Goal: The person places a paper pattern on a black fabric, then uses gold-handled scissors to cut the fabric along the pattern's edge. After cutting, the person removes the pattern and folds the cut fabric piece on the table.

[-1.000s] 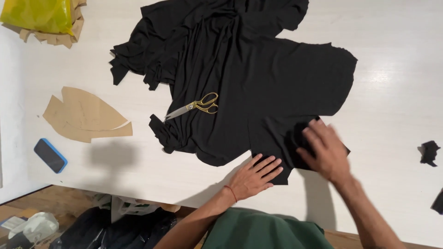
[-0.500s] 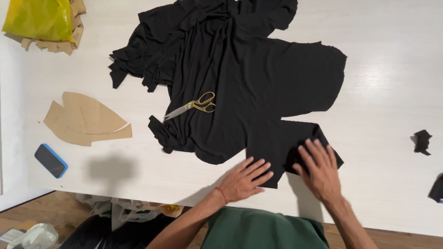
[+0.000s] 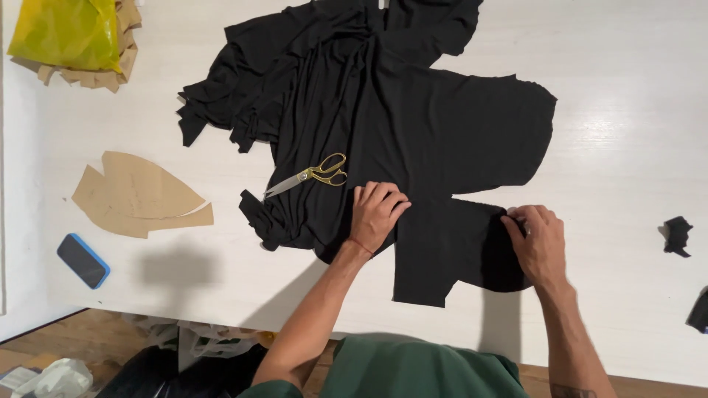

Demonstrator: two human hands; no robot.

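Both hands press the black fabric (image 3: 413, 140): your left hand (image 3: 376, 214) flat, fingers spread; right hand (image 3: 538, 243) pinching its edge. Uneven pull could wrinkle it toward the scissors (image 3: 310, 175).

Black cloth (image 3: 413, 125) matt, soft (creased); scissors (image 3: 310, 175) glossy gold metal; table (image 3: 627, 88) smooth white.

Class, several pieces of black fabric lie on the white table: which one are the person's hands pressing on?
The large spread-out black fabric piece under the gold scissors; the small black scraps at the right edge lie untouched.
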